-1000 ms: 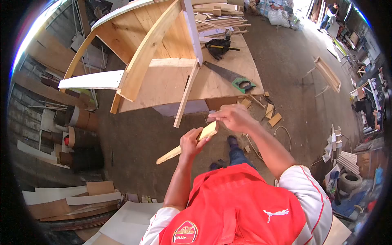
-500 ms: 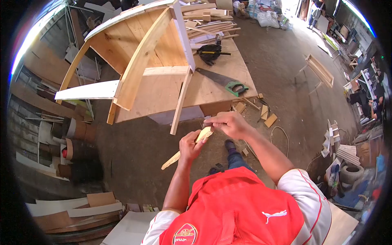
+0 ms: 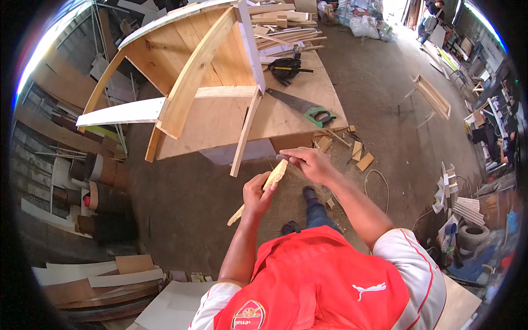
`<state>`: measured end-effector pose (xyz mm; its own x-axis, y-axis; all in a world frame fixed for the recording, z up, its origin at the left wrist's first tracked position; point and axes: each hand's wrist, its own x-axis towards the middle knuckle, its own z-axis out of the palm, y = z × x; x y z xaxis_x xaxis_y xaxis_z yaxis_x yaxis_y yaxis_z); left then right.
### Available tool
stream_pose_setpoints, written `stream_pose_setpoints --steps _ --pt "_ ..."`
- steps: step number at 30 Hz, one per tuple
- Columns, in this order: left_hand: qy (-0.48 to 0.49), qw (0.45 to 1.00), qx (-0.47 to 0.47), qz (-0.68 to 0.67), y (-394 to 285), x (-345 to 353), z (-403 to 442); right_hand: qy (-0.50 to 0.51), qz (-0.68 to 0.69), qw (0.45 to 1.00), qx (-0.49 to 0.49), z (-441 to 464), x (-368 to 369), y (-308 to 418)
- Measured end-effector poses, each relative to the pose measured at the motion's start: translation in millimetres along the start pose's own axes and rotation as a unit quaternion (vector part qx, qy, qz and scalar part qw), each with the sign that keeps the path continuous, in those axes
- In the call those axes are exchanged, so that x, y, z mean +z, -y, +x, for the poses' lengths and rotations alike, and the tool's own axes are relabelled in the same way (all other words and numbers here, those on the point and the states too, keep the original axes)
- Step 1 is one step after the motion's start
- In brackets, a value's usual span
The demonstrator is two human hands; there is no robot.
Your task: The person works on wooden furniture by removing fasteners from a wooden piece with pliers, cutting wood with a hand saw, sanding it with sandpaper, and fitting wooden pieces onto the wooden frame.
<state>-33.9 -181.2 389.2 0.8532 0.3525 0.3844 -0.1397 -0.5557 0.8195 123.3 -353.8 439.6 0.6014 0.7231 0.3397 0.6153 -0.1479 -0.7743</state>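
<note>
My left hand (image 3: 256,194) is closed around a narrow, pale carved wooden piece (image 3: 276,174), which slants up to the right. Its lower end sticks out below my fist. At the upper end is my right hand (image 3: 312,165), fingers pinched on a small dark piece (image 3: 282,157) that looks like folded sandpaper. That small piece is at or just above the wood's tip; contact cannot be made out. Beyond my hands, a curved wooden frame (image 3: 187,91) rests on a plywood-topped table (image 3: 275,122). A green-handled handsaw (image 3: 297,105) lies near the table's right edge.
A black bundle (image 3: 283,71) with a yellow stick lies behind the saw, before stacked wood strips (image 3: 289,38). Offcuts (image 3: 364,161) and a cable (image 3: 385,181) are on the floor. A small wooden stand (image 3: 432,96) is to the right; a person (image 3: 429,22) is far back.
The wooden piece has turned steeper, its lower end shifting right and up. My right hand's fingers have moved slightly up from its tip, exposing more of the upper end.
</note>
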Motion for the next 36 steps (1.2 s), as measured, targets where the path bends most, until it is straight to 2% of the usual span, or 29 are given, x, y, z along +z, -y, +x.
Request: stream_pose_setpoints --steps 2,5,9,11,12,15,16,19,22,24,28,30,31,33,36 --pt "-0.013 0.999 -0.024 -0.029 4 2 1 -0.044 0.063 0.997 -0.007 -4 13 2" --pt "-0.025 0.991 -0.045 -0.123 8 6 11 0.032 0.048 0.987 0.151 -11 18 2" --pt "-0.072 0.961 -0.043 -0.265 11 23 34 0.022 0.04 0.988 0.144 -22 31 -3" --pt "-0.087 0.935 -0.055 -0.34 18 35 45 0.009 0.101 0.985 0.137 -31 47 -24" --pt "-0.097 0.936 -0.058 -0.332 0 36 57 0.002 0.131 0.982 0.134 -33 52 -33" --pt "-0.13 0.898 -0.086 -0.412 1 52 82 0.061 0.048 0.982 0.174 -31 27 -19" --pt "-0.147 0.899 -0.098 -0.402 1 57 91 0.033 0.055 0.986 0.151 -35 31 -36" --pt "-0.211 0.855 -0.157 -0.448 0 73 123 0.017 -0.037 0.991 0.131 -37 18 -56" --pt "-0.221 0.806 -0.215 -0.505 1 88 157 0.005 -0.112 0.978 0.178 -36 -5 -78" --pt "-0.226 0.771 -0.251 -0.54 1 101 181 -0.018 -0.096 0.982 0.163 -37 -23 -106" --pt "-0.219 0.74 -0.287 -0.567 20 142 222 -0.028 -0.117 0.985 0.12 -26 -63 -153" --pt "-0.219 0.73 -0.303 -0.572 28 166 243 -0.011 -0.12 0.984 0.132 -14 -85 -175" --pt "-0.205 0.755 -0.304 -0.543 34 176 251 0.002 -0.121 0.984 0.134 -8 -96 -185" --pt "-0.149 0.74 -0.304 -0.581 40 194 267 0.021 -0.002 0.984 0.178 3 -114 -203" --pt "-0.151 0.779 -0.304 -0.527 39 221 290 0.058 0.168 0.948 0.262 17 -130 -232"
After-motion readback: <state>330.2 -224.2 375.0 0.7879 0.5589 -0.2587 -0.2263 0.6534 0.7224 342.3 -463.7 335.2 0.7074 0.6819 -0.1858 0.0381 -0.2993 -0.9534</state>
